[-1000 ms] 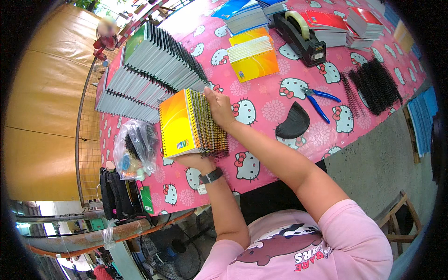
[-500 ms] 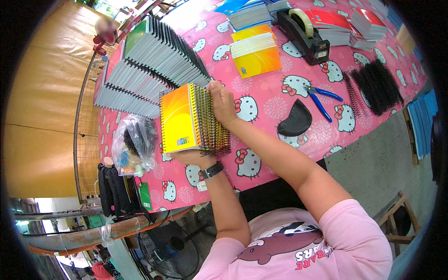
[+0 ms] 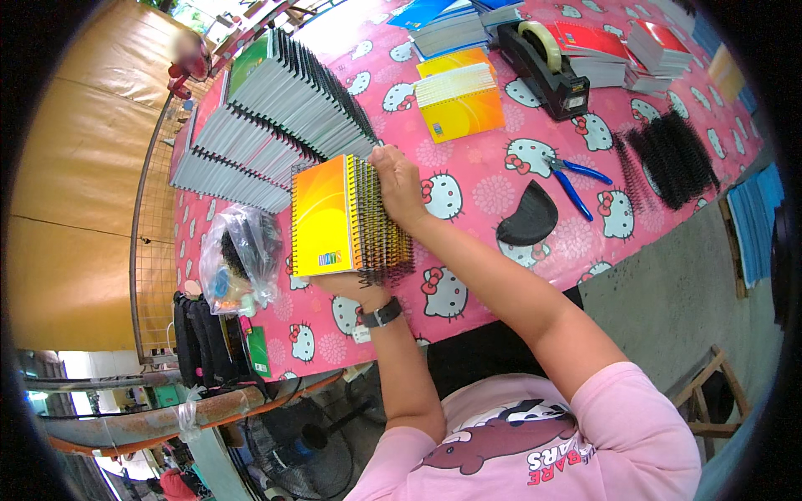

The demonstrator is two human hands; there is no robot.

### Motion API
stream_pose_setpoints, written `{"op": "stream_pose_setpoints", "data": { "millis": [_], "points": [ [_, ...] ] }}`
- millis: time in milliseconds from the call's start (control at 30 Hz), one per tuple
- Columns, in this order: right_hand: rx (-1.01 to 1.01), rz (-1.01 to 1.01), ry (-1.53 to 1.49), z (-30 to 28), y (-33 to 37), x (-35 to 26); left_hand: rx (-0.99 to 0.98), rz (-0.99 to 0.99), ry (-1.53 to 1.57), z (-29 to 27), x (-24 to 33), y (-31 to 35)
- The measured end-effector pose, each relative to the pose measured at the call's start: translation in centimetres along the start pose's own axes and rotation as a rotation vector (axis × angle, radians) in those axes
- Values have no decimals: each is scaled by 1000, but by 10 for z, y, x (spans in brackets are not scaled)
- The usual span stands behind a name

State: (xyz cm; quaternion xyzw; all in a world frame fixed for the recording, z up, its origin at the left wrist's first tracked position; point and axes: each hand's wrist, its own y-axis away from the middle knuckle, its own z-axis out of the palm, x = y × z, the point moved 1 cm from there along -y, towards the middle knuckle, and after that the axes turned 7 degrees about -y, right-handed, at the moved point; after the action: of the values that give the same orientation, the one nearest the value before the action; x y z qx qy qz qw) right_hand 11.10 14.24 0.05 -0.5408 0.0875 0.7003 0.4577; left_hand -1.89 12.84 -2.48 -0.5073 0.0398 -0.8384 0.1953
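Note:
A stack of yellow-orange spiral notebooks point(image 3: 319, 221) stands between my two hands, its coils fanned along the right side. My left hand point(image 3: 347, 288) grips the near end from below, most of its fingers hidden behind the notebooks. At the far right corner, my right hand point(image 3: 399, 188) is closed against the stack with its fingers curled around the edge. Just beyond are tall rows of wire-bound notebooks point(image 3: 284, 117) with black coils. A smaller group of yellow notebooks point(image 3: 459, 104) lies farther back.
Right of my hands lie blue-handled cutters point(image 3: 576, 188), a black half-round piece point(image 3: 528, 215) and a pile of black coils point(image 3: 672, 159). A tape dispenser point(image 3: 547, 75) stands behind, near red notebooks point(image 3: 589, 46) and blue notebooks point(image 3: 451, 29). A plastic bag point(image 3: 242, 259) sits at the left table edge.
The held notebook stack has shifted slightly right and toward me, its front cover turning a little more upright. Both hands keep hold of it.

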Motion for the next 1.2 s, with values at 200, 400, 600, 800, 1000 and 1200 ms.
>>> {"op": "stream_pose_setpoints", "data": {
  "millis": [200, 400, 600, 800, 1000, 1200],
  "points": [
    [-4, 74, 10, 4, -4, 0, 95, 208, -589, 12, 23, 0],
    [-19, -9, 72, 1, -9, -1, 140, -13, -217, 14, 23, -3],
    [-177, -98, -124, 15, -13, -26, -46, 212, -193, 24, 50, -9],
    [-132, -57, -128, 14, -9, -24, -29, 77, -239, 35, 59, -6],
    [-73, -10, -222, 18, -5, -22, 54, 121, -494, 7, 44, -9],
    [-201, 388, -353, -27, -14, 17, 11, -69, -108, 2, 23, 5]
  ]
}}
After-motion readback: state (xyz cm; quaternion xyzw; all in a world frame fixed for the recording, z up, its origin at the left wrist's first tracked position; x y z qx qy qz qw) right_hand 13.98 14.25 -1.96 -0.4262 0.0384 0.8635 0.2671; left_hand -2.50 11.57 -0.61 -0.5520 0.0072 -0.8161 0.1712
